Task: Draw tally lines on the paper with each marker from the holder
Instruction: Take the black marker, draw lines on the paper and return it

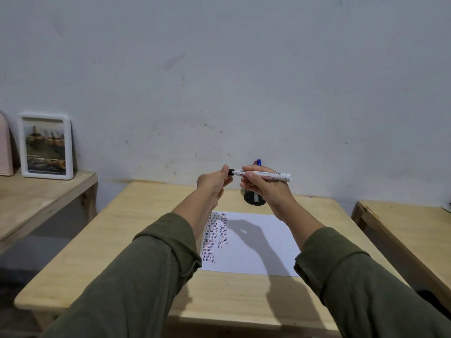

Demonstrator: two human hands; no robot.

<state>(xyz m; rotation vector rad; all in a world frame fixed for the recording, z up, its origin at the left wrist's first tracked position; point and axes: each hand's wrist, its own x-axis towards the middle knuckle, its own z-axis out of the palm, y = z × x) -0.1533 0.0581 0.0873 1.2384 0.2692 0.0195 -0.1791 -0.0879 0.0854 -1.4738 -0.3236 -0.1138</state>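
Observation:
My right hand [264,186] holds a white marker [280,176] level in the air above the table. My left hand [213,182] pinches the marker's black cap [230,172] at its left end. Whether the cap is on or just off I cannot tell. Behind my right hand stands a dark mesh holder [253,197], with a blue marker [259,162] and a red one sticking up out of it. A white paper [258,247] lies on the wooden table [136,230], with columns of short tally lines along its left side.
A white-framed picture [46,146] leans on the wall on a wooden shelf [36,193] at the left, beside a pink object [6,147]. Another wooden table [410,223] stands at the right. The grey wall runs close behind the table.

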